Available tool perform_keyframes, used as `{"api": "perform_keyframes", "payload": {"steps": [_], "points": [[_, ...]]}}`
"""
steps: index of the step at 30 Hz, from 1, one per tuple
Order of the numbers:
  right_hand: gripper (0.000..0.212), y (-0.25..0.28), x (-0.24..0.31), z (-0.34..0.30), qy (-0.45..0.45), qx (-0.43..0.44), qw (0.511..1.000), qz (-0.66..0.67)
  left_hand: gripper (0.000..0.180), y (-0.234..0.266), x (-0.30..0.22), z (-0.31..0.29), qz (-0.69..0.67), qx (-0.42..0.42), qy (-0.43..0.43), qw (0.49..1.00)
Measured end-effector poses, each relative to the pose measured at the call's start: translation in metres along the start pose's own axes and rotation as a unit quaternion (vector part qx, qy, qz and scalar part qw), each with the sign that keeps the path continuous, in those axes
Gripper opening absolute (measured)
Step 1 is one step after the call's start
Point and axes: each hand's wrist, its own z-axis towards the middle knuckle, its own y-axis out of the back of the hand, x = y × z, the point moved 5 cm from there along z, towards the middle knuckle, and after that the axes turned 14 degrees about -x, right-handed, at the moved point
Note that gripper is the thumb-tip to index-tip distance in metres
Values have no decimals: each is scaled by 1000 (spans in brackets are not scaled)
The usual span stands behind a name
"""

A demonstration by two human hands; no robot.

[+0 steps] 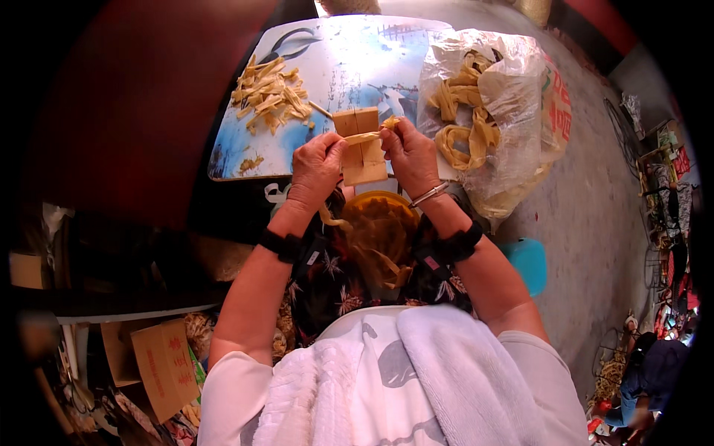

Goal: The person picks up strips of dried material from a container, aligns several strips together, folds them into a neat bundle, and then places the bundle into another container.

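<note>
Between my two hands a flat, pliable yellow-tan strip (362,138) is stretched over a pale wooden block (364,172). My left hand (316,167) pinches its left end, and a length of similar strip hangs below that hand. At the right end, the fingers of my right hand (411,154) are closed on the strip, with a crumpled bit showing above them. The block has a dark line down its middle and lies at the table's near edge. Under my hands, a yellow basin (379,199) in my lap holds more strips (379,241).
Short cut pieces (271,93) are heaped on the left of the white and blue table (349,56). To the right, an open clear plastic bag (513,149) holds long coiled strips (468,141). A turquoise stool (526,264) stands on the floor; a cardboard box (165,368) sits lower left.
</note>
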Motion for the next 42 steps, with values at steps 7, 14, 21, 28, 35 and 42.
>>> {"api": "perform_keyframes", "payload": {"steps": [7,14,21,28,35,42], "points": [[15,-11,-17,4,111,-35,986,-119,14,-23,31,5,-22,5,81,996],[21,-14,-16,6,81,45,961,-261,17,-25,20,3,16,-9,61,998],[24,6,-28,10,8,91,982,-165,10,-19,56,-1,-196,-7,261,945],[22,4,-3,-8,22,169,974,-149,13,-6,-12,-17,-318,72,271,906],[14,-10,17,-9,128,182,971,-90,6,-16,-4,-11,-229,78,171,955],[13,-16,17,4,192,125,961,-156,6,-23,4,1,-155,13,177,972]]}}
